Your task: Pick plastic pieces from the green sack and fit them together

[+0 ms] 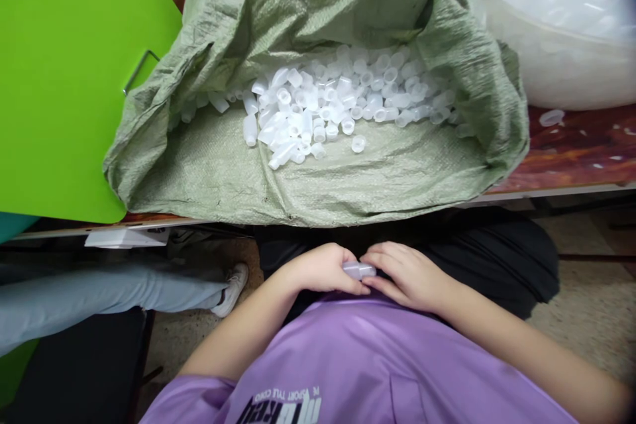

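My left hand (322,268) and my right hand (405,275) meet close to my body, just below the table edge and above my purple shirt. Both are closed on one small translucent white plastic piece (358,270), which lies sideways between the fingertips. On the table ahead, an open green woven sack (298,185) lies spread out. A heap of small white plastic caps and tubes (328,103) sits inside it, well beyond my hands.
A bright green board (64,79) with a metal handle covers the table's left part. A large clear bag of white pieces (561,20) stands at the back right, with one loose cap (551,117) beside it. Another person's leg in light jeans and a white shoe (231,288) reaches under the table.
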A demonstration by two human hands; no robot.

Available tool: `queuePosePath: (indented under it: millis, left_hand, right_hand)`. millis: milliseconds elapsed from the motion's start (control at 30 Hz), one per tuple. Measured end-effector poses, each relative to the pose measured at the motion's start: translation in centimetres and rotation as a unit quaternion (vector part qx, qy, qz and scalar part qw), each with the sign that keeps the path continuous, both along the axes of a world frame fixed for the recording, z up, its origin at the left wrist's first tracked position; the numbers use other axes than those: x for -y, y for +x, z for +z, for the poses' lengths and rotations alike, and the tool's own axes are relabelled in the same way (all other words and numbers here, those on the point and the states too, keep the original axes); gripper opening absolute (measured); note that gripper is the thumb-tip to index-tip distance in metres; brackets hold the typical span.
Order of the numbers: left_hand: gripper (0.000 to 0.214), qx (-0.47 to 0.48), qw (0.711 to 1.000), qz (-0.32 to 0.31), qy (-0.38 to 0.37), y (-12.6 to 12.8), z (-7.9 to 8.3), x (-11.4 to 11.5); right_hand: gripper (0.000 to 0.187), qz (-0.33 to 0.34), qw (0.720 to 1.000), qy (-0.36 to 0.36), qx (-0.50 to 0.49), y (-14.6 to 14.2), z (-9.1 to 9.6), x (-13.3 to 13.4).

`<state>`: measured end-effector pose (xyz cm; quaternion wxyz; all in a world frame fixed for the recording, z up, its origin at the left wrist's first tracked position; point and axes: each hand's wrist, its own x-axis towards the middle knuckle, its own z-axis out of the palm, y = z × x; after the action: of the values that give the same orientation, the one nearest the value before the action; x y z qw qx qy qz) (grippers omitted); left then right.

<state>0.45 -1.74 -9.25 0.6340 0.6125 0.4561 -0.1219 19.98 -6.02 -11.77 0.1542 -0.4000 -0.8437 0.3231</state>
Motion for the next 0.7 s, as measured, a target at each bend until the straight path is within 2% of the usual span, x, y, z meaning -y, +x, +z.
queuePosePath:
  millis: [100,233,333,433,500,567,700]
  left_hand:
    - [0.030,0.007,1.000,-0.010,-0.011,-0.1,-0.2,0.1]
    - [0.027,-0.003,1.000,0.009,-0.004,-0.3,-0.5,0.6]
    - [0.025,-0.015,1.000,0.005,0.010,-0.2,-0.8,1.0]
    - [0.026,-0.028,0.999,-0.005,0.040,0.2,-1.2,0.7]
    - [0.029,-0.032,0.998,0.008,0.059,0.6,-1.7,0.3]
    - [0.035,-0.006,0.998,0.044,0.050,1.0,-2.3,-0.1]
    - [0.065,0.071,0.981,0.179,0.008,1.8,-3.4,-0.7]
  right_hand:
    - [0.031,0.034,0.999,-0.014,0.024,-0.3,0.0,-0.3]
    - [0.028,0.022,0.998,-0.054,-0.027,-0.8,-1.0,-0.3]
    - [0.029,-0.011,0.990,-0.113,-0.079,-1.0,-2.2,0.0]
    - [0.030,-0.072,0.969,-0.199,-0.128,-1.1,-3.6,0.3]
    - [0.030,-0.109,0.957,-0.228,-0.146,-1.2,-4.6,0.2]
    - [0.033,-0.165,0.950,-0.221,-0.146,-1.0,-5.4,-0.2]
    - [0.040,-0.287,0.928,-0.204,-0.120,0.2,-6.2,-1.3]
